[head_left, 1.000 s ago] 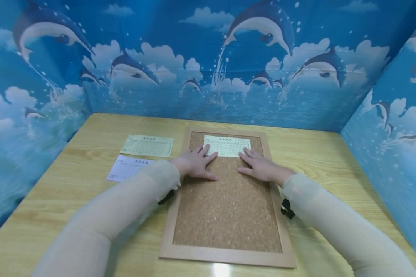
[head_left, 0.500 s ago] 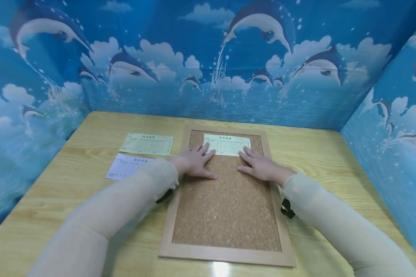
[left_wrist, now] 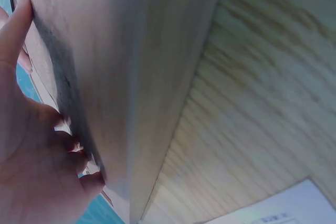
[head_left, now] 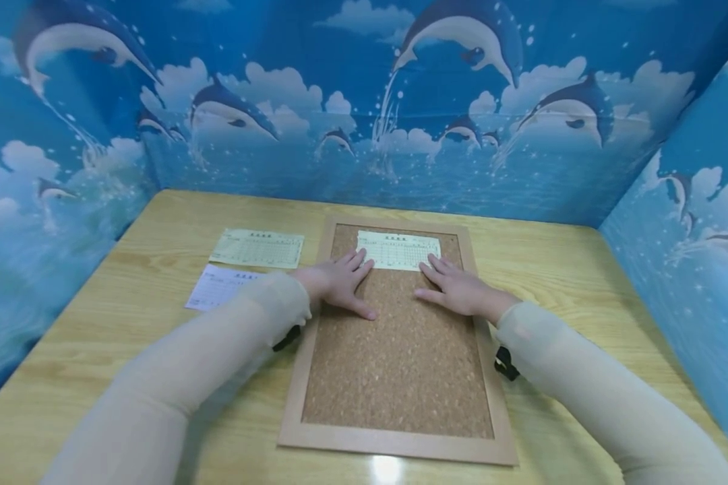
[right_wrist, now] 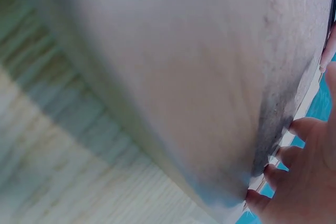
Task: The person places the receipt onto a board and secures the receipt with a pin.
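Note:
A pale green printed form (head_left: 398, 251) lies across the upper part of a wood-framed cork board (head_left: 394, 364). My left hand (head_left: 338, 279) rests with spread fingers on the form's left lower corner, its thumb on the cork. At the right lower corner my right hand (head_left: 458, 288) touches the paper with its fingertips, fingers extended. In the left wrist view the left hand (left_wrist: 42, 150) reaches over the board's frame (left_wrist: 157, 77). The right wrist view shows the right hand (right_wrist: 310, 166) with its fingertips down on the board. Neither hand grips anything.
To the left of the board, a second green form (head_left: 257, 248) lies on the wooden table (head_left: 558, 269). Below it is a white form (head_left: 218, 286), partly covered by the left sleeve. A blue dolphin-print curtain (head_left: 364, 168) borders the table at the back and sides.
The head view has shifted slightly. The left thumb has moved a little lower on the cork and the left fingers slightly leftward; the right hand and form stay in place on the board.

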`<action>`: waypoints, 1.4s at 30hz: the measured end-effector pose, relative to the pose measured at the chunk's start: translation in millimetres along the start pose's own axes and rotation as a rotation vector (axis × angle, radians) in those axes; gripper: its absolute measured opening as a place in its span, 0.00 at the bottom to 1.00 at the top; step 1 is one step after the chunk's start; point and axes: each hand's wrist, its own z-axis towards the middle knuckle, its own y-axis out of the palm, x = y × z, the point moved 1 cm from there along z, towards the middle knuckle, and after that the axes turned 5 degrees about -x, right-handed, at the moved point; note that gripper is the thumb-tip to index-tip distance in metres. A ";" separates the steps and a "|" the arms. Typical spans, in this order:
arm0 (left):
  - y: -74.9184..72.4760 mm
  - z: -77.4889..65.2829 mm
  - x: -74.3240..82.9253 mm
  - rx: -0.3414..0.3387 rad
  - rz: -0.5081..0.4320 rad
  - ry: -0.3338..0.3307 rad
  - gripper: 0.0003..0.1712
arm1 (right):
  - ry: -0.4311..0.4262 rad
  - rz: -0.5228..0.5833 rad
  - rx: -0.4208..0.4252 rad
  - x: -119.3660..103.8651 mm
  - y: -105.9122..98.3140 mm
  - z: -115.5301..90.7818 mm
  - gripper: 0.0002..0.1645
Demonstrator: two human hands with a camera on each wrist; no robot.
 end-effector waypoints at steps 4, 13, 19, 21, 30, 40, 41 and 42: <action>0.2 0.6 0.9 -0.005 -0.004 -0.006 0.68 | 0.009 0.019 -0.015 -1.4 -0.5 -0.3 0.49; -1.4 -1.6 2.0 0.002 -0.011 -0.001 0.69 | -0.011 0.013 -0.014 -1.5 -3.9 -4.4 0.49; -1.0 -0.8 2.6 -0.012 -0.012 -0.005 0.71 | -0.013 0.008 -0.031 0.6 -6.3 -9.7 0.50; -0.8 0.2 2.4 -0.010 -0.009 -0.005 0.71 | -0.021 0.007 -0.024 1.2 -6.5 -12.6 0.50; -0.2 0.2 2.3 -0.023 -0.012 -0.025 0.71 | -0.051 0.022 0.067 3.9 -4.0 -25.0 0.52; 1.1 6.3 0.5 -0.032 0.004 -0.028 0.72 | -0.035 0.052 0.148 15.1 -1.8 -29.4 0.51; 1.0 6.6 0.5 -0.033 0.003 -0.030 0.72 | -0.034 0.054 0.154 15.8 -1.9 -29.5 0.50; 1.2 7.5 0.4 -0.037 0.006 -0.036 0.71 | -0.033 0.059 0.162 16.4 -1.9 -29.7 0.48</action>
